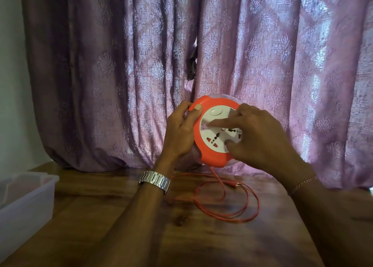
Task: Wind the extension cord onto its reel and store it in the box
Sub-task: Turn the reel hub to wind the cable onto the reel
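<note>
I hold a round orange reel point(212, 157) with a white socket face above the table, tilted toward me. My left hand point(180, 133) grips its left rim, thumb on the orange edge. My right hand point(260, 137) lies on the white face, the index finger stretched across it and the thumb at its lower edge. An orange cord point(228, 204) drops from the bottom of the reel and lies in loose loops on the wooden table point(181, 236). Its two-pin plug point(235, 184) rests on the table behind the loops.
A clear plastic box point(24, 202) stands open at the table's left edge. A purple patterned curtain point(141, 75) hangs close behind the table and touches its back edge. A white wall is at the far left.
</note>
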A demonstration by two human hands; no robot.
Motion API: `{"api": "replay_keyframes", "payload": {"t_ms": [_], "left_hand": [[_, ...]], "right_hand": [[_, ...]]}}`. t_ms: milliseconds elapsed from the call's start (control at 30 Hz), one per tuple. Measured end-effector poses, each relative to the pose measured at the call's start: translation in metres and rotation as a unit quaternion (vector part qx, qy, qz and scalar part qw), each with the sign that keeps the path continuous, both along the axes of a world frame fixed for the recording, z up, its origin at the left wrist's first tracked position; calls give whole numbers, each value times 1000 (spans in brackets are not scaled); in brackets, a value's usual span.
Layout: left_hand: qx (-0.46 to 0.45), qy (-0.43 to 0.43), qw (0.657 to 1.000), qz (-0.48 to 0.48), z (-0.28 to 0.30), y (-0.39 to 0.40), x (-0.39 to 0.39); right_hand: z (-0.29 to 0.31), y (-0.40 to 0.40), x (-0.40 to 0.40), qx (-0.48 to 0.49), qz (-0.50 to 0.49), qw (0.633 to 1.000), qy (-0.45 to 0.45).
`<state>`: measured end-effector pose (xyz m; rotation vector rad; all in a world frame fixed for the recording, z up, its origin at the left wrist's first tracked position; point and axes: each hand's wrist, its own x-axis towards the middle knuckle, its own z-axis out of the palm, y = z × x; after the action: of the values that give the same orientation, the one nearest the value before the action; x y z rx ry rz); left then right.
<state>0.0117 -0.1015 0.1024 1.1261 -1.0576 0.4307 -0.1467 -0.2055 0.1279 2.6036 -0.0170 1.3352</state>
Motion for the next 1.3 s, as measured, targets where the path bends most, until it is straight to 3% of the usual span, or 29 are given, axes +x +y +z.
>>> {"api": "replay_keyframes", "payload": {"t_ms": [233,433,567,667,733,833,1300], "left_hand": [[-5,15,1000,-5,1,-1,1],[17,21,1000,3,-1,-3,2],[9,21,1000,1,-1,-4,2],[-7,23,1000,-8,0,-2,2],[-16,23,999,-15,0,-1,2],[-23,20,999,-20,0,0,1],[12,-8,1000,20,-1,-5,1]], "right_hand": [[-4,7,4,77,-20,993,-90],[-3,2,7,141,-5,987,-70],[-1,-4,5,82,-11,995,-50],[2,-8,4,0,52,998,-40],[2,-11,4,-26,84,996,14],[1,-9,3,-35,55,996,68],[1,-2,-2,-73,-19,997,18]]}}
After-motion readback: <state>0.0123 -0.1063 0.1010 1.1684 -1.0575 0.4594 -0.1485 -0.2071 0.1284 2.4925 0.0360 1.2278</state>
